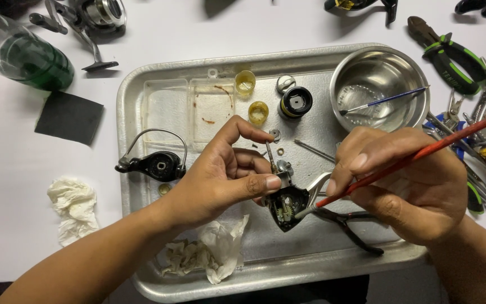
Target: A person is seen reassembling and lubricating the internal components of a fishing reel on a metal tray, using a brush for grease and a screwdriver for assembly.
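My left hand (220, 174) holds a small black fishing reel body (284, 207) with its side open, thumb and fingers pinched around its top and shaft. My right hand (406, 180) grips a red-handled paintbrush (423, 153); its tip touches the inside of the reel body. Both hands hover over a metal tray (142, 84).
On the tray lie a black rotor with wire bail (156, 164), two small yellow cups (245, 82), a black spool (296, 102), a steel bowl (379, 90) holding a blue brush, black pliers (351, 228) and crumpled tissue (209, 250). Pliers and tools (468, 73) pile at the right; another reel (88, 17) sits top left.
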